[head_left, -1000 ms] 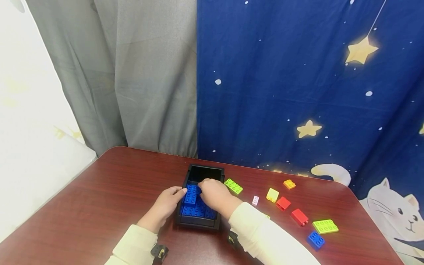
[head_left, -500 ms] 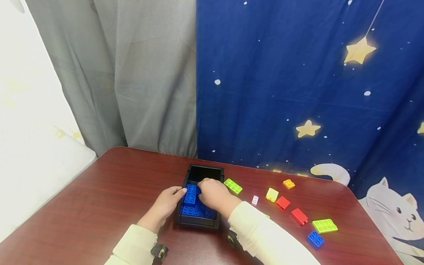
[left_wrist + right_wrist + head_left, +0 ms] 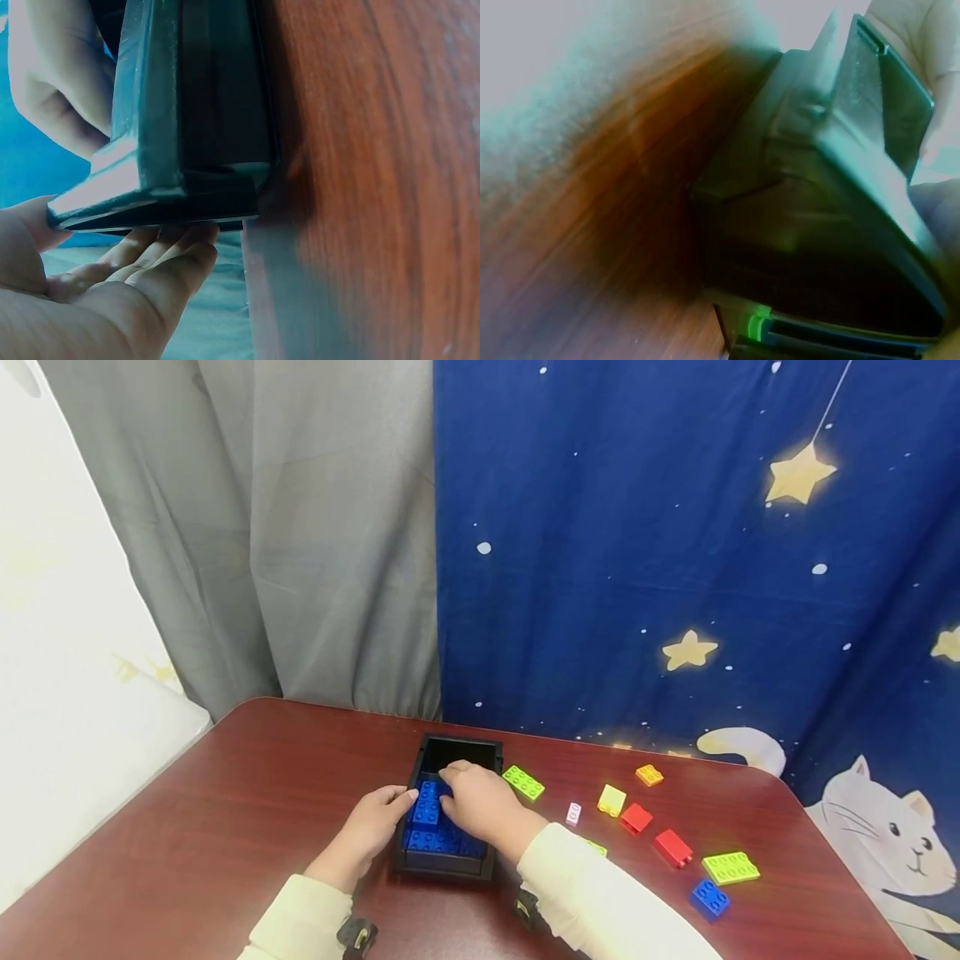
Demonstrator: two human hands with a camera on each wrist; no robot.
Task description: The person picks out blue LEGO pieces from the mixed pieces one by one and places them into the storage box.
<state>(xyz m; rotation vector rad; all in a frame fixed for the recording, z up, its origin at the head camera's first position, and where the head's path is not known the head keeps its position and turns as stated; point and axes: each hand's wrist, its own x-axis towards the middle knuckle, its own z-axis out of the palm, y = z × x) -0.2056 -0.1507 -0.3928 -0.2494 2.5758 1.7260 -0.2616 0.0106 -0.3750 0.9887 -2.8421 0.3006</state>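
A black box (image 3: 442, 863) stands on the table with blue toy building bricks (image 3: 426, 810) inside its near part. My left hand (image 3: 362, 833) grips the box's left wall; in the left wrist view the thumb lies at the rim and the fingers (image 3: 176, 262) rest against the outer side. My right hand (image 3: 483, 802) reaches down over the right wall into the box, beside the raised blue bricks. Its fingertips are hidden, so whether they pinch a brick is unclear. In the right wrist view the box (image 3: 780, 255) fills the middle, dark and blurred.
Right of the box lie a green brick (image 3: 522, 782), a pink brick (image 3: 573, 813), a yellow brick (image 3: 611, 800), an orange brick (image 3: 649, 775), red bricks (image 3: 672, 848), a lime brick (image 3: 731, 867) and a blue brick (image 3: 709, 899). Curtains (image 3: 345, 543) hang behind the table.
My right hand has shifted slightly left inside the box, and its fingers look a little more extended. The left hand keeps its hold on the box. The head view has turned slightly right.
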